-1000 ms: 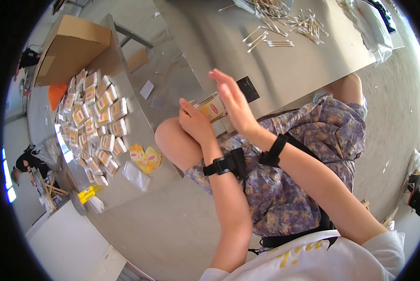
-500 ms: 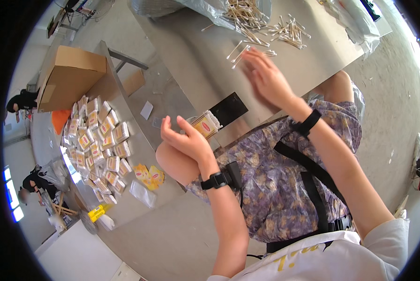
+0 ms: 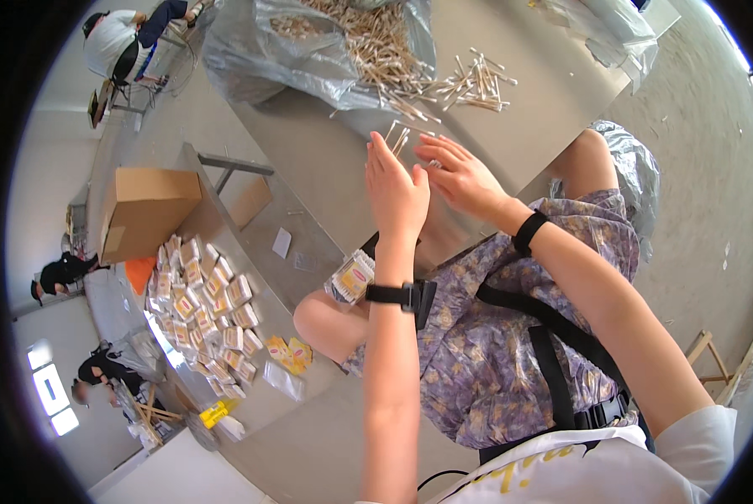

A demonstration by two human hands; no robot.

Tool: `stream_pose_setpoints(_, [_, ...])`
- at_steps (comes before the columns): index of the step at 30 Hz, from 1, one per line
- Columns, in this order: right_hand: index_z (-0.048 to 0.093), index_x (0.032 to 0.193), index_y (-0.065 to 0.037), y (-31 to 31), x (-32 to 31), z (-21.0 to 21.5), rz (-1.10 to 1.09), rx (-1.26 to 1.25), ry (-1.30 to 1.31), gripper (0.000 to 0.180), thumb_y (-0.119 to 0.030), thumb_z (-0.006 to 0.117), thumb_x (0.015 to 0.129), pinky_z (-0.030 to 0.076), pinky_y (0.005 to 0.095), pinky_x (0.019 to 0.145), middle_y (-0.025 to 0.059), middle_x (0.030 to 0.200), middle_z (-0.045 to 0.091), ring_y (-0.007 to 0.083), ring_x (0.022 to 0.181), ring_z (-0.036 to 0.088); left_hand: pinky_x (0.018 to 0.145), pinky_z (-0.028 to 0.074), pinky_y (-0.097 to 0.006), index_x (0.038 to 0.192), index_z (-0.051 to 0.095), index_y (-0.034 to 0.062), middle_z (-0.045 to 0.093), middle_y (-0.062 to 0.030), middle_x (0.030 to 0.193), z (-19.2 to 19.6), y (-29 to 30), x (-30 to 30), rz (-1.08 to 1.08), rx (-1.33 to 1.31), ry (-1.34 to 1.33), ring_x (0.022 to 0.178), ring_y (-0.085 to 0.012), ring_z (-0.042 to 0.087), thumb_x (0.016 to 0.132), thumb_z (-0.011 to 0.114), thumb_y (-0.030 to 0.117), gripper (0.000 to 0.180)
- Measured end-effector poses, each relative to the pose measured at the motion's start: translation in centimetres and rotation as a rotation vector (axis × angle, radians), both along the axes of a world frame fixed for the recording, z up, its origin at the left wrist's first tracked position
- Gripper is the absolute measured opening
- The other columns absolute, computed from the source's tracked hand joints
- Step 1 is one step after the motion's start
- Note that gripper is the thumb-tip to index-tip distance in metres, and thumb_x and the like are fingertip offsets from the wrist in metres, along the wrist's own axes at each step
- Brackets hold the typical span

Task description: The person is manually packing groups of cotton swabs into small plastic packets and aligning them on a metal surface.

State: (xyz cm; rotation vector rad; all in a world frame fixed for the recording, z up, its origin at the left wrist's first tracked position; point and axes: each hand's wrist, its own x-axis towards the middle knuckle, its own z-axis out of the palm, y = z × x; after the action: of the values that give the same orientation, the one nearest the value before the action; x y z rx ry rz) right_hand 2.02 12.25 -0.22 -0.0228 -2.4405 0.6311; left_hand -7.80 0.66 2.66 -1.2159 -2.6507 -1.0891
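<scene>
On the metal table, my left hand [image 3: 398, 191] is upright on its edge with straight fingers, its palm facing right. A few loose cotton swabs [image 3: 400, 141] lie by its fingertips. Close beside it, my right hand [image 3: 465, 178] has bent fingers, with white swab tips showing under them. Farther off, a spread of loose swabs [image 3: 479, 84] lies next to a big clear plastic bag [image 3: 250, 63] full of swabs. A packed bundle of swabs with a yellow label [image 3: 351, 277] is at the table's near edge, partly behind my left forearm.
On a lower table at left lie a pile of swab packs [image 3: 200, 307], yellow label cards [image 3: 289, 354], clear sleeves [image 3: 284, 381] and a cardboard box [image 3: 150, 214]. A plastic bag [image 3: 603, 34] sits at the far right table corner. Other people [image 3: 120, 50] are in the left background.
My left hand has moved from beside the labelled bundle up to the loose swabs, fingers now straight. My right hand has drawn back slightly toward it. The view has shifted, showing more of the bag.
</scene>
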Motion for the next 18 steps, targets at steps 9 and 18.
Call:
stream_pose_setpoints(9, [0.059,0.123,-0.009,1.1,0.1,0.2,-0.272,-0.319,-0.051,0.038,-0.008,0.064,0.086,0.033,0.0468,0.118,0.014,0.143,0.048,0.0349,0.14,0.039,0.11,0.035,-0.054,0.143,0.036,-0.0034,0.05,-0.0244,0.135,-1.9,0.1,5.3,-0.068,0.031,-0.077,0.127,-0.0429,0.046,0.091,0.056,0.009,0.057])
stream_pose_setpoints(18, [0.062,0.127,-0.012,3.3,-4.6,0.1,-0.216,-0.252,-0.211,0.038,-0.014,0.065,0.089,0.027,0.0478,0.121,0.0137,0.148,0.045,0.0342,0.145,0.031,0.119,0.018,-0.059,0.152,0.025,-0.0018,0.023,-0.0244,0.158,-2.1,-0.2,4.9,0.104,-0.069,0.09,0.149,-0.0411,0.02,0.084,0.065,0.023,0.082])
